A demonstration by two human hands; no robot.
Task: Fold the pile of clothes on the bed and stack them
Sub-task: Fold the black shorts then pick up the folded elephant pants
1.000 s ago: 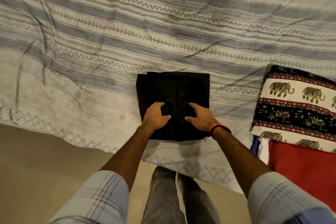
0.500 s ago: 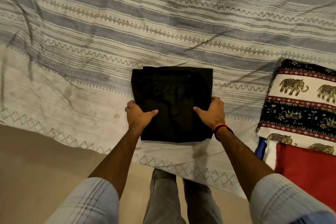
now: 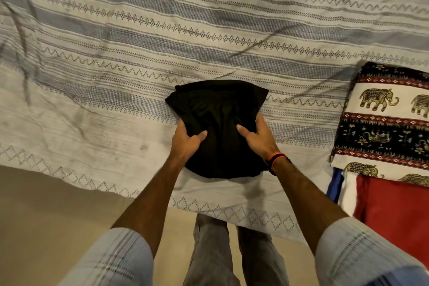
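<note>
Folded black garment gripped at both sides, centre of frame

The left hand point(image 3: 185, 140) and right hand point(image 3: 257, 137) clutch the black garment point(image 3: 218, 123) over the bedsheet point(image 3: 116, 58); its sagging edges could unfold on the way to the stack point(image 3: 390, 123) at right.

A bed point(image 3: 92, 123) under a grey-and-white striped, zigzag-patterned cover point(image 3: 209, 18) fills the far view; a beige floor point(image 3: 46, 216) lies near left.

No writing, label, brand or number can be read anywhere; the bedsheet point(image 3: 209, 30) and elephant-print cloth point(image 3: 385, 118) carry patterns only.
</note>
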